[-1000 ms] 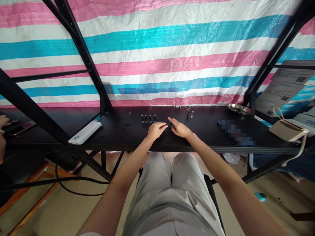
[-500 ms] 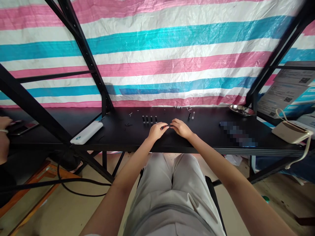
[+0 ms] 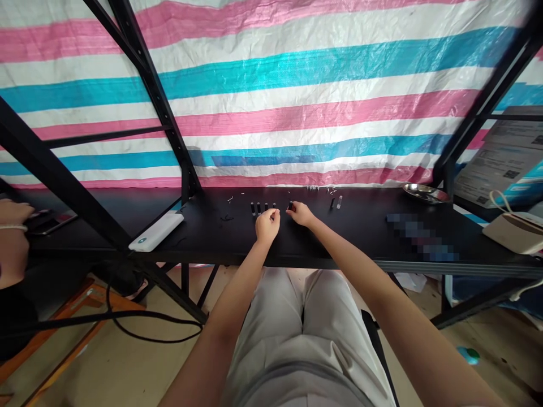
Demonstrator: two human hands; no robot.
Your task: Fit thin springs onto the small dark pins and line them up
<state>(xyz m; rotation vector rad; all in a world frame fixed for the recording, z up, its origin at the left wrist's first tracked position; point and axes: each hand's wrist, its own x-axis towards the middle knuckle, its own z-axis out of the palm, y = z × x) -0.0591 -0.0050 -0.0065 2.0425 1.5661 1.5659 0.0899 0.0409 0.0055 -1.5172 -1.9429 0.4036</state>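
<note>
Both my hands rest on a black table (image 3: 365, 237). My left hand (image 3: 267, 224) is curled shut just in front of a row of several small black cylinders (image 3: 263, 208) standing upright; whether anything is in it is hidden. My right hand (image 3: 300, 214) pinches a small black cylinder (image 3: 291, 206) and holds it upright at the right end of that row. Two more small pieces, one dark and one pale (image 3: 335, 202), lie farther right, with tiny metal springs or pins (image 3: 316, 188) near the table's back edge.
A white power bank (image 3: 156, 230) lies at the left on the table. A metal dish (image 3: 425, 193) sits at the back right, a beige bag (image 3: 513, 232) and cartons farther right. Black rack posts (image 3: 153, 96) rise around. Another person's hand (image 3: 14, 240) is at far left. Cables hang underneath.
My hands, which met over one small piece, have parted. The right hand moved back to the row with a black cylinder; the left drew slightly left and closed.
</note>
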